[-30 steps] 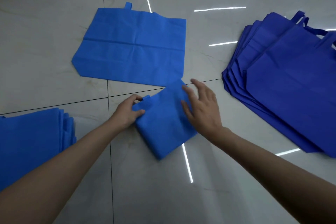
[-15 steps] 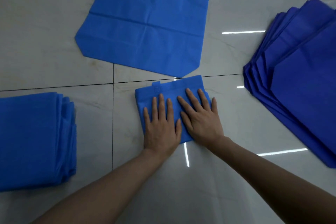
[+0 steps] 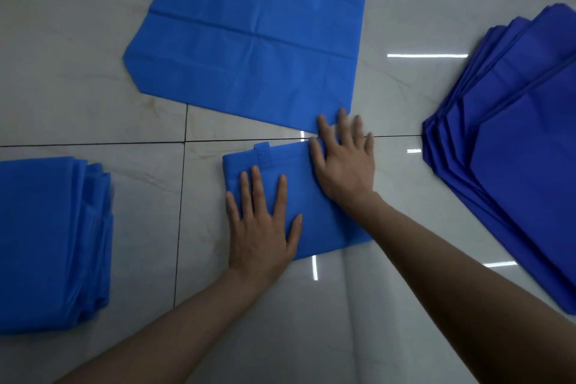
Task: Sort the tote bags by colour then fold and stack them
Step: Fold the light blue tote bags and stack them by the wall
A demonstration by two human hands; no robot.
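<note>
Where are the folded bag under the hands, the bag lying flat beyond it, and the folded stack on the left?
folded bag (image 3: 291, 165): head view, bare upper part beside the handle tab.
flat bag (image 3: 249, 37): head view, middle, near where its creases cross.
folded stack (image 3: 46, 243): head view, top face.

Left hand and right hand press flat on folded tote bag

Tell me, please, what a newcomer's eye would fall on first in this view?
The left hand and right hand, fingers spread, rest flat on a folded blue bag at the centre of the pale tiled floor. Beyond it lies an unfolded bag; a stack of folded bags sits at the left edge, a fan of darker blue bags at the right.
</note>
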